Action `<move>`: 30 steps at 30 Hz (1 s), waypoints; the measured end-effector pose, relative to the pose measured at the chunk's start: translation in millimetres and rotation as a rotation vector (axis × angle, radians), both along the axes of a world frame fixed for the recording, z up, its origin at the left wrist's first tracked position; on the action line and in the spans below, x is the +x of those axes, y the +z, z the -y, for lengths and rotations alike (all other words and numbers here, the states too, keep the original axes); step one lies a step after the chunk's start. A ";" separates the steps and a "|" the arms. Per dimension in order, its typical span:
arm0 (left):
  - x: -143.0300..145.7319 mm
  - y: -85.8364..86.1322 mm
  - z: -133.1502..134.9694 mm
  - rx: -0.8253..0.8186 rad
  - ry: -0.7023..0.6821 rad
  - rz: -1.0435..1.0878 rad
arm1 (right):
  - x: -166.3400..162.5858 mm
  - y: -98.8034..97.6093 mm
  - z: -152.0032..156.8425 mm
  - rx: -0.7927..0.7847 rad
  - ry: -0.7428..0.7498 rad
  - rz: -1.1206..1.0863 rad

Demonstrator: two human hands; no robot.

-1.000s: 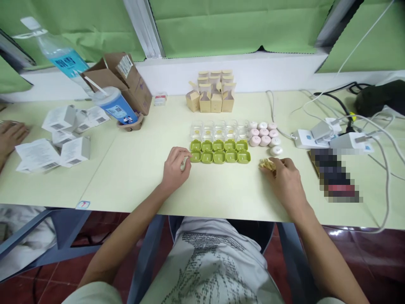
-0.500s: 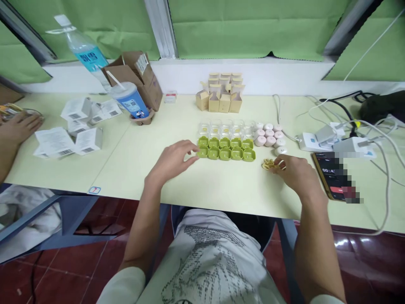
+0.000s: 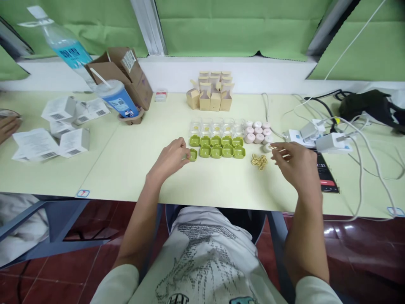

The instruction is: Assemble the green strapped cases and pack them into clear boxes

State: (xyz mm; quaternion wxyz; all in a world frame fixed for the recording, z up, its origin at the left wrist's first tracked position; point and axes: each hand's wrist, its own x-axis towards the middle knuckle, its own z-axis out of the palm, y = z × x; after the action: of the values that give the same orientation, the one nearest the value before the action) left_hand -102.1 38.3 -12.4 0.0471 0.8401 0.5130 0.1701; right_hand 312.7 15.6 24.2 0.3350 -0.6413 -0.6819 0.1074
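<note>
centrally, my left grip (image 3: 171,159) pinches a green cup (image 3: 193,155) to its right; at centre right, my narrow right grip (image 3: 295,164) seemingly holds a yellow band (image 3: 272,147), the band pile (image 3: 259,161) near it, lower left.

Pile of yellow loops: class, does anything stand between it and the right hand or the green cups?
Nothing visible does: only tabletop separates the pile of yellow loops from the right hand and from the nearest green cup.

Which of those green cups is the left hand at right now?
The leftmost front-row green cup: the left hand has its fingertips on it, while the other nine are untouched.
</note>
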 end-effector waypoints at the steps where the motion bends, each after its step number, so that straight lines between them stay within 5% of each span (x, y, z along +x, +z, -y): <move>1: -1.3 4.3 3.4 0.006 -0.016 0.020 | -6.4 2.0 1.4 0.064 0.022 -0.078; 7: 18.7 42.3 29.2 0.038 -0.202 0.305 | -63.8 1.2 17.1 0.244 0.331 -0.486; 12: 54.3 47.9 42.3 0.058 -0.371 0.514 | -95.5 -5.3 26.7 0.484 0.596 -0.213; 17: 62.2 41.4 43.7 -0.056 -0.413 0.617 | -102.1 -7.8 25.7 0.711 0.671 0.050; 30: 61.1 31.9 36.4 -0.129 -0.437 0.709 | -101.9 -14.4 26.9 0.721 0.711 0.230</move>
State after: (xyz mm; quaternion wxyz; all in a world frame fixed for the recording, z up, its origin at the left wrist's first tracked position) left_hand -41.0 1.9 19.5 0.3081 0.8140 0.2843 0.4020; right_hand 210.8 -11.3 9.8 0.4004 -0.2215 -0.8837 -0.0982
